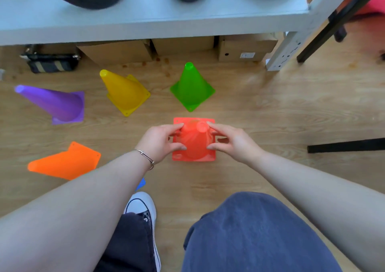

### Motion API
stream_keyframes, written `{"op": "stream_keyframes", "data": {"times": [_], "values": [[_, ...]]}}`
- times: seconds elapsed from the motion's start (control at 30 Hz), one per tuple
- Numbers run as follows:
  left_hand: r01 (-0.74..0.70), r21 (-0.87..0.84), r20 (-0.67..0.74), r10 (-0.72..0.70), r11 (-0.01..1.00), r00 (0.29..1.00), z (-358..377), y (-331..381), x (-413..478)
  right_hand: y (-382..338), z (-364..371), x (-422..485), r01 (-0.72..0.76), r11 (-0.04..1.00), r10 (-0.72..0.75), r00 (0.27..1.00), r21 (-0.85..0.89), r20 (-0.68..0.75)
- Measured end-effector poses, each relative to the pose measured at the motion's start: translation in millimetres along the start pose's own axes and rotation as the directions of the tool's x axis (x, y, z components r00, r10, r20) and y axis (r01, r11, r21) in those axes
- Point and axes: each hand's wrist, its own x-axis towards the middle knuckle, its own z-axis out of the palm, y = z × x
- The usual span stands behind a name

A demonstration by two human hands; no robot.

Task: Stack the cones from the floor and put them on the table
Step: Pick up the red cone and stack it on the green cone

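**Stacking barely begun**

Your left hand (160,141) and right hand (233,141) both pinch the red cone (193,144), upright on the floor. Beyond them stand green (190,86) and yellow (125,92) cones; left, purple (56,103) and orange (64,163) lie tipped. The bench (145,25) holds no cones.

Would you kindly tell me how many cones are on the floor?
6: red cone between both hands, green cone, yellow cone, purple cone, orange cone, and a blue cone mostly hidden.
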Motion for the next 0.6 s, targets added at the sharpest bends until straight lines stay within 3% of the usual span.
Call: {"op": "stream_keyframes", "data": {"times": [0.27,0.47,0.6], "values": [[-0.028,0.061,-0.189,0.039,0.998,0.981,-50.7,37.6,16.1,-54.5,-39.2,34.3,0.097,0.992,-0.101,0.994,-0.077,-0.046],[-0.004,-0.076,-0.310,-0.020,0.997,0.950,-85.3,59.5,37.3,-100.1,-87.8,71.8,0.159,0.969,-0.178,0.980,-0.191,-0.087],[0.058,-0.108,-0.322,-0.090,0.992,0.943,-99.9,69.4,63.9,-121.5,-111.3,105.6,0.123,0.940,-0.156,0.985,-0.317,-0.080]]}}
